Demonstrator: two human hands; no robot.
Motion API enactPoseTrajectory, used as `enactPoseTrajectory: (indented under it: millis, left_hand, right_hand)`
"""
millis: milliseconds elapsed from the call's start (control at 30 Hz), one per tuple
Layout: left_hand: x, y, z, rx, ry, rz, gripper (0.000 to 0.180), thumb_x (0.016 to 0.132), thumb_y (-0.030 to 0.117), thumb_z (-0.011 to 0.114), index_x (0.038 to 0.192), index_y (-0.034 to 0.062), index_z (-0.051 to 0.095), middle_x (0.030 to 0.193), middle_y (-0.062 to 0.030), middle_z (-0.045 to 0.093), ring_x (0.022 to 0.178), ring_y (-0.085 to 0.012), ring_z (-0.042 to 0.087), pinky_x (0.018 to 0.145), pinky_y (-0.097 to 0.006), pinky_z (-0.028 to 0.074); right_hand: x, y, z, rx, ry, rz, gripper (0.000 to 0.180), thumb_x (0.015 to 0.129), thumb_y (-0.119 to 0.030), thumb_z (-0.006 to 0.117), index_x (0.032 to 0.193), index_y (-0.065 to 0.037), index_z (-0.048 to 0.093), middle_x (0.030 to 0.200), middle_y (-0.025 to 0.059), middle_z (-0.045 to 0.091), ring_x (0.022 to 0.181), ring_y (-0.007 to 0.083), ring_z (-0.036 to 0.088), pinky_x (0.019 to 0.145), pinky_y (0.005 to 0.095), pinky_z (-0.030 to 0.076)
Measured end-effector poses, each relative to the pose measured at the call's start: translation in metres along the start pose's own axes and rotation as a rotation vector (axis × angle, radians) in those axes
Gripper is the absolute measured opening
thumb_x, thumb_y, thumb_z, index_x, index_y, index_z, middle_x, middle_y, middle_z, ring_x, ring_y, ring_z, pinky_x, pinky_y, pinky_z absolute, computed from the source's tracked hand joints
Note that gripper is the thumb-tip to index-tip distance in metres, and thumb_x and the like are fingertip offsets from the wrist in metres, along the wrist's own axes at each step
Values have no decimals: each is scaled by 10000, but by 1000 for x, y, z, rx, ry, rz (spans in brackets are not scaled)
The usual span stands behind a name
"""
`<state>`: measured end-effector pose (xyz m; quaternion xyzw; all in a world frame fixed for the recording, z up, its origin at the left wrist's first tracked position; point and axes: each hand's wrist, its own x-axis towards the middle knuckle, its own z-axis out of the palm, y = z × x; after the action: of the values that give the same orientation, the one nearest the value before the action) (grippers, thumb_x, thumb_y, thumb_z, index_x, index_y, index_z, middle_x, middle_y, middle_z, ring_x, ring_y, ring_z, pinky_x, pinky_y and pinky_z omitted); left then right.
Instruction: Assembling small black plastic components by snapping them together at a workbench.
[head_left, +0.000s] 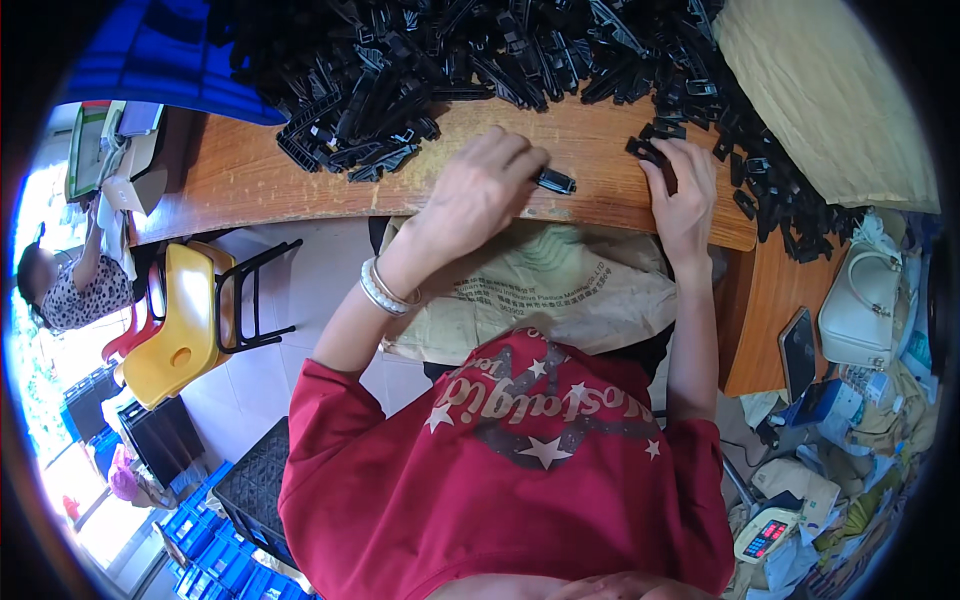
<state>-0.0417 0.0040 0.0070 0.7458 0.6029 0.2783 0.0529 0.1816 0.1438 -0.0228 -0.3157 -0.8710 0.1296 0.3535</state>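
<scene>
Over the front of the wooden table, my left hand [485, 188] is closed with bent fingers on a narrow black plastic part [557, 181], whose end sticks out to the right of the fingertips. My right hand [687, 195] reaches in from the right, thumb and fingers pinching a small black plastic piece [643, 150] near the tabletop. Its exact shape is partly covered by the fingers. A big heap of long black plastic parts [480, 50] lies behind both hands. Smaller black pieces [755, 180] are scattered to the right of my right hand.
The wooden table [250, 180] has its front edge just below my hands. A tan printed sack [560, 290] covers my lap. Another pale sack [830, 100] stands far right, above a white handbag [862, 310]. At left are a yellow chair [175, 330] and another person [85, 275].
</scene>
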Motion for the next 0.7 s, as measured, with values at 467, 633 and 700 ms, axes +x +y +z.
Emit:
enactPoseTrajectory:
  millis: [467, 633, 700]
  left_hand:
    - [-11, -19, 17, -269, 177, -161, 197, 786, 103, 737, 953, 32, 658, 930, -111, 598, 870, -309, 589, 733, -387, 489]
    - [-13, -20, 15, -249, 146, -172, 213, 801, 88, 725, 993, 12, 671, 957, -123, 614, 832, -286, 618, 722, -359, 497]
    - [-13, -19, 15, -254, 136, -185, 214, 804, 91, 723, 997, 14, 672, 960, -121, 613, 829, -284, 617, 721, -358, 497]
  right_hand:
    - [-19, -37, 14, 736, 82, 274, 209, 994, -73, 486, 1190, -33, 547, 956, 83, 595, 743, 99, 535, 663, 236, 453]
    - [-1, -54, 19, 849, -238, 415, 294, 1017, -130, 473, 1285, -36, 550, 766, 11, 541, 649, 51, 476, 583, 216, 403]
    - [6, -56, 14, 774, -356, 440, 283, 1017, -127, 472, 1265, -37, 574, 750, 16, 547, 631, 57, 479, 569, 225, 406]
